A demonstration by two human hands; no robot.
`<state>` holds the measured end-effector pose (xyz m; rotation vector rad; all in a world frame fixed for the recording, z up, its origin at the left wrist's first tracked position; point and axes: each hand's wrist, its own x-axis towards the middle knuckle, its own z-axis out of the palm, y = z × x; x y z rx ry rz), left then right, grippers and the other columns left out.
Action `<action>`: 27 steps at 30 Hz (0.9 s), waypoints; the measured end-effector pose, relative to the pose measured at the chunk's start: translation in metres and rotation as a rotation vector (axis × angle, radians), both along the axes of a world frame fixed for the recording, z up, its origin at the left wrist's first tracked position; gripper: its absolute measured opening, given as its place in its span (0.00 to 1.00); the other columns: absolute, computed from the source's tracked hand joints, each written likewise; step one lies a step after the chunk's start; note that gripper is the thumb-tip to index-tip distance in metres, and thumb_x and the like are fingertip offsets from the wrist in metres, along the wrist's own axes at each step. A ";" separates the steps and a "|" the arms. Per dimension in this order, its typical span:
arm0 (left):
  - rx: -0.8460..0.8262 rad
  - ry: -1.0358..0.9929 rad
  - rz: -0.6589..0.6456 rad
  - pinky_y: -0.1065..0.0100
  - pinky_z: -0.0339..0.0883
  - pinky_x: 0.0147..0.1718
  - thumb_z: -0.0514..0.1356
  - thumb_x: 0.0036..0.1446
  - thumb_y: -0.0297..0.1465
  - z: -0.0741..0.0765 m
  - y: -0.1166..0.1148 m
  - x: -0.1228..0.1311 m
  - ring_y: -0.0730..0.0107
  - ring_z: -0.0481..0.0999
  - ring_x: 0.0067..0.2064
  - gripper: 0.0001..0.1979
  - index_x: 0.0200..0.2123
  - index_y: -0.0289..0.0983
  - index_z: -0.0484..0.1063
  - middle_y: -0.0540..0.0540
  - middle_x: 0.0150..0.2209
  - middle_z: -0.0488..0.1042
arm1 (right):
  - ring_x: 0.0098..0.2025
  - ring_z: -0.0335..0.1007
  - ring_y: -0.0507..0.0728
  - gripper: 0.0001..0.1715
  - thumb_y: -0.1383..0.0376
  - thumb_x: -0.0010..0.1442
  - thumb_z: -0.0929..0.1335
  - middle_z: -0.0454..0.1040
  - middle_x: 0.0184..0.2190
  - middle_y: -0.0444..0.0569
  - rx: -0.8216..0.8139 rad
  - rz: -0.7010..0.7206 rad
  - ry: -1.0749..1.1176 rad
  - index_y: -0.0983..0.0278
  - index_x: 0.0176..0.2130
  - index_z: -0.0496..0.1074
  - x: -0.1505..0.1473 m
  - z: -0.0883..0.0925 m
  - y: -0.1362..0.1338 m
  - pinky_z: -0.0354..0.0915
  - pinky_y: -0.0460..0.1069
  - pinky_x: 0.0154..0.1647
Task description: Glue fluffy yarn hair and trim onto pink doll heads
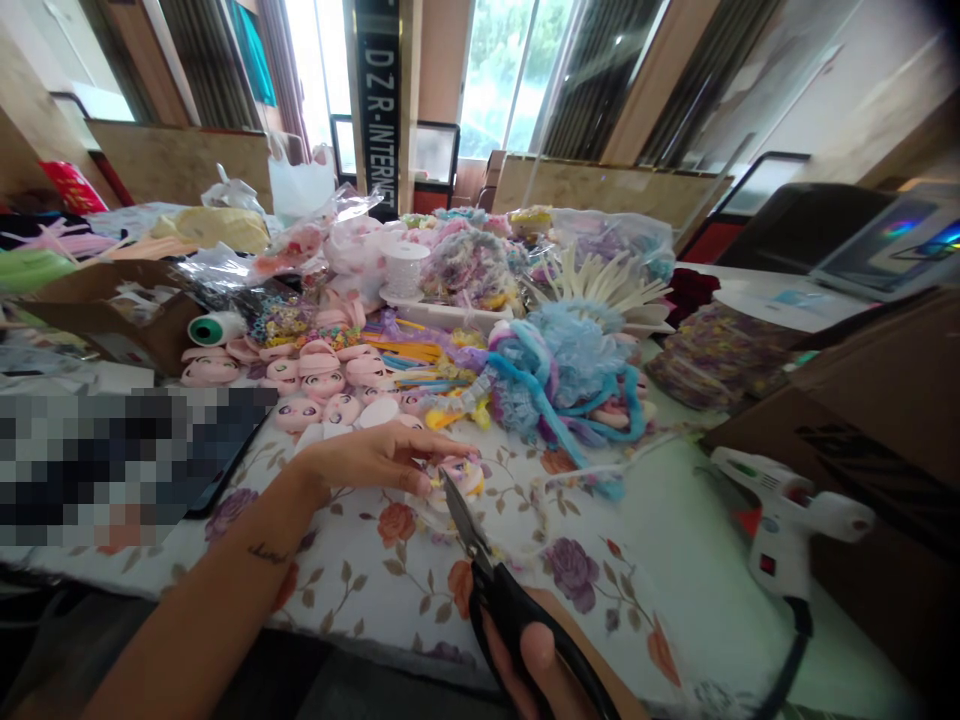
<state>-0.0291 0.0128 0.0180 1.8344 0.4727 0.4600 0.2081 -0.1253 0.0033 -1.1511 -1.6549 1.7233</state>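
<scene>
My left hand reaches over the flowered tablecloth, thumb and fingers closed on a small doll face with yellow and pale trim at its edge. Black-handled scissors are gripped in my right hand, low in the view. Their metal blades look nearly together, and the tips lie close by my left thumb at the doll face. A pale strand of yarn curves over the cloth from the doll face towards the right. My left fingers partly cover the doll face.
Several pink doll faces lie beyond my left hand. Blue fluffy yarn is heaped at centre right. A white glue gun stands at the right by a cardboard box. A dark flat device lies at the left.
</scene>
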 end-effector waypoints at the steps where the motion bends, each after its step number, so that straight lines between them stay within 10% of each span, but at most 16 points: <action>1: -0.011 0.002 0.016 0.59 0.59 0.55 0.63 0.54 0.38 0.000 0.000 0.000 0.52 0.67 0.57 0.27 0.58 0.39 0.67 0.41 0.56 0.71 | 0.15 0.55 0.55 0.37 0.31 0.52 0.55 0.58 0.14 0.43 0.000 -0.030 -0.002 0.56 0.32 0.70 0.000 0.002 -0.003 0.58 0.49 0.17; 7: -0.292 -0.129 0.114 0.62 0.66 0.50 0.65 0.53 0.36 -0.011 -0.004 0.000 0.55 0.70 0.54 0.28 0.57 0.39 0.68 0.40 0.56 0.71 | 0.20 0.55 0.51 0.38 0.33 0.57 0.52 0.59 0.18 0.42 0.104 -0.112 -0.034 0.62 0.29 0.65 0.009 0.001 -0.006 0.55 0.46 0.23; 13: -0.517 -0.785 0.639 0.74 0.73 0.31 0.62 0.56 0.32 -0.004 0.003 -0.005 0.71 0.78 0.32 0.11 0.43 0.39 0.76 0.47 0.35 0.79 | 0.22 0.51 0.50 0.31 0.40 0.51 0.67 0.55 0.18 0.40 0.318 -0.191 -0.403 0.62 0.21 0.57 0.033 0.008 0.019 0.46 0.45 0.21; 19: -0.621 -1.294 0.829 0.70 0.76 0.37 0.49 0.64 0.38 0.029 0.008 -0.029 0.64 0.76 0.48 0.18 0.51 0.39 0.70 0.45 0.46 0.78 | 0.23 0.55 0.51 0.12 0.63 0.46 0.71 0.64 0.18 0.41 0.425 -0.121 -0.787 0.63 0.20 0.65 0.049 0.028 0.021 0.45 0.46 0.24; 27: -0.448 -1.462 0.898 0.74 0.76 0.40 0.58 0.59 0.36 0.029 0.009 -0.055 0.57 0.66 0.59 0.17 0.49 0.35 0.69 0.43 0.54 0.72 | 0.22 0.58 0.50 0.06 0.64 0.46 0.69 0.69 0.18 0.42 0.467 -0.075 -0.989 0.63 0.21 0.72 0.068 0.032 0.025 0.45 0.45 0.23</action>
